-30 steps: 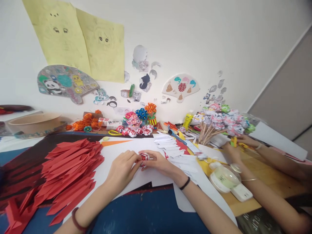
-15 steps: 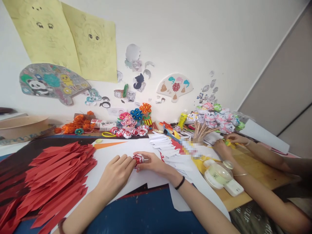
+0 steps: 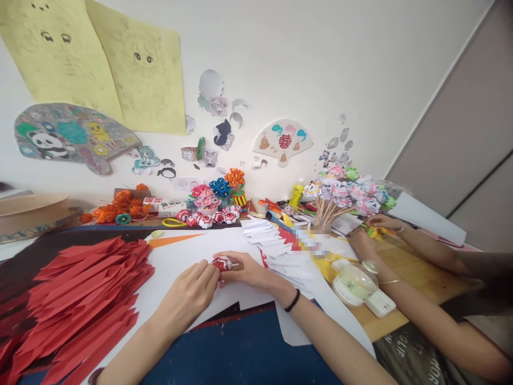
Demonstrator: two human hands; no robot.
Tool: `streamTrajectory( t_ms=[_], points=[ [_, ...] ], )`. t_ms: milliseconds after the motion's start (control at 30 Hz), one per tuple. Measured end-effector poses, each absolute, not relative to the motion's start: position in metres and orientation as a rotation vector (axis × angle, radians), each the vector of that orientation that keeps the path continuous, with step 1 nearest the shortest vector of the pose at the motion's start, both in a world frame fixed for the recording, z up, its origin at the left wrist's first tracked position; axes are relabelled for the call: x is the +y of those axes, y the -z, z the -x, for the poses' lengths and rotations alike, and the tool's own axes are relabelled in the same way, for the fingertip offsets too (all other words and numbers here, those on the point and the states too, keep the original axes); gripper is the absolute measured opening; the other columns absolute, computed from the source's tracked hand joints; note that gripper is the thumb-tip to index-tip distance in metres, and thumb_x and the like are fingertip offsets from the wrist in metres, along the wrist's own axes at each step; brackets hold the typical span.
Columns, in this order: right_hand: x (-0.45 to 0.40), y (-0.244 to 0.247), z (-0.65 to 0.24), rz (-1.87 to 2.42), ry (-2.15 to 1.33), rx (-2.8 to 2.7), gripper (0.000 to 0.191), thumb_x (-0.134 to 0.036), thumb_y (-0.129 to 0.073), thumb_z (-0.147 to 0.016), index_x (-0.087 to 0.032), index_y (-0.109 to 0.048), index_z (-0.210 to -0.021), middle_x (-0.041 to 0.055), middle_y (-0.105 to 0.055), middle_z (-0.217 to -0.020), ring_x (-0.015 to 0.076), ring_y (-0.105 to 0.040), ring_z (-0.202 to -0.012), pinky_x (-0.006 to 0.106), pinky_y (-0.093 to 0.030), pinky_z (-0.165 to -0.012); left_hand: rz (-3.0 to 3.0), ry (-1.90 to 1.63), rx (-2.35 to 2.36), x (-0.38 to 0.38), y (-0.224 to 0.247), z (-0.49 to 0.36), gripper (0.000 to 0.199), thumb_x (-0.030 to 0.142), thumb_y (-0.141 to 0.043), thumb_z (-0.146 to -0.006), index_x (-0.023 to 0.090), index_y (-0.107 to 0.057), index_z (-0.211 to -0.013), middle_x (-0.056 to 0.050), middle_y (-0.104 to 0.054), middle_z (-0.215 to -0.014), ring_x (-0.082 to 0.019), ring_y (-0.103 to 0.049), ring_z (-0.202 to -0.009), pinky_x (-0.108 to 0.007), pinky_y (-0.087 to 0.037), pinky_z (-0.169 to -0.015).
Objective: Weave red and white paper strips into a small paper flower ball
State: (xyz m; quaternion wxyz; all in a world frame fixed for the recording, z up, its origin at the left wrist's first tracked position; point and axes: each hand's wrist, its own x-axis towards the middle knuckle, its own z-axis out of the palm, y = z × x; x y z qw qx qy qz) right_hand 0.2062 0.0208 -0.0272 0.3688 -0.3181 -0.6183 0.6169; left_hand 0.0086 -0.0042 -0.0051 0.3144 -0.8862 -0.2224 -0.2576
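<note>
A small red and white folded paper flower point(image 3: 222, 263) is held between my two hands, just above a white paper sheet point(image 3: 180, 245). My left hand point(image 3: 196, 286) pinches its left side, the fingers curled in. From the right, my right hand point(image 3: 242, 270) grips the flower between thumb and fingers. Left of my hands lies a large pile of folded red paper strips point(image 3: 88, 294). Folded white paper strips point(image 3: 266, 240) are spread to the right of my right hand. Several finished red and white paper flowers point(image 3: 204, 219) sit behind the sheet.
On the right, another person's hands point(image 3: 368, 238) work with yellow paper. Near them stand a clear bottle point(image 3: 355, 283), a white box point(image 3: 380, 303) and a bunch of paper flowers on sticks point(image 3: 348, 190). Orange flowers point(image 3: 124, 206) and a yellow bottle point(image 3: 296, 195) line the wall.
The whole view has shifted slightly, so things appear further left. Both my hands stay on the paper flower, with the left fingers bent a little differently around it.
</note>
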Motion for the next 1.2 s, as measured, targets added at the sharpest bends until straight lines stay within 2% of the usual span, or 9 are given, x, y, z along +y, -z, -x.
streamTrajectory(
  t_ms=[267,500,700,833,1000,1200],
  points=[
    [0.022,0.028,-0.205,0.856,-1.476,-1.607,0.060,-0.042,-0.078,-0.071,-0.023,-0.059,-0.124,0.0044,-0.066,-0.100,0.0147,-0.065,-0.076,0.034,-0.054,-0.080,2.354,0.671,-0.646,-0.003,0.006,-0.010,0.025,0.006,-0.039,-0.094,0.016,-0.055,-0.078,-0.005,-0.051,-0.073,-0.019,-0.043,-0.066,-0.035,-0.032,-0.059],
    [0.018,0.022,-0.205,0.817,-1.484,-1.589,0.053,-0.035,-0.077,-0.074,-0.025,-0.059,-0.123,0.0011,-0.062,-0.096,0.0120,-0.059,-0.080,0.028,-0.050,-0.078,2.369,0.718,-0.691,-0.004,0.007,-0.012,0.019,0.008,-0.044,-0.092,0.017,-0.056,-0.080,-0.004,-0.052,-0.072,-0.019,-0.045,-0.066,-0.034,-0.031,-0.059],
    [0.019,0.023,-0.204,0.814,-1.438,-1.600,0.051,-0.029,-0.074,-0.074,-0.026,-0.059,-0.122,0.0015,-0.063,-0.099,0.0115,-0.057,-0.076,0.025,-0.047,-0.071,2.559,0.941,-0.925,-0.002,0.009,-0.014,0.019,0.019,-0.042,-0.096,0.019,-0.060,-0.089,-0.002,-0.057,-0.075,-0.017,-0.052,-0.070,-0.030,-0.038,-0.062],
    [0.017,0.021,-0.204,0.811,-1.444,-1.591,0.053,-0.023,-0.072,-0.073,-0.026,-0.057,-0.124,0.0010,-0.065,-0.098,0.0136,-0.060,-0.080,0.026,-0.047,-0.074,2.742,1.130,-1.232,0.001,0.007,-0.012,0.018,0.026,-0.044,-0.097,0.021,-0.060,-0.089,-0.001,-0.062,-0.082,-0.014,-0.058,-0.073,-0.026,-0.043,-0.065],
    [0.015,0.017,-0.206,0.827,-1.409,-1.645,0.052,-0.019,-0.069,-0.075,-0.025,-0.057,-0.125,0.0000,-0.065,-0.094,0.0117,-0.058,-0.073,0.026,-0.045,-0.070,2.831,1.228,-1.283,0.002,0.002,-0.010,0.016,0.026,-0.049,-0.094,0.021,-0.063,-0.087,0.000,-0.063,-0.079,-0.013,-0.058,-0.070,-0.023,-0.042,-0.061],
    [0.014,0.018,-0.203,0.827,-1.411,-1.624,0.053,-0.016,-0.069,-0.074,-0.025,-0.056,-0.125,0.0013,-0.066,-0.099,0.0149,-0.062,-0.084,0.028,-0.047,-0.077,2.834,1.268,-1.249,0.000,0.001,-0.009,0.013,0.022,-0.052,-0.092,0.022,-0.065,-0.088,0.001,-0.064,-0.082,-0.012,-0.058,-0.071,-0.023,-0.041,-0.064]
  ],
)
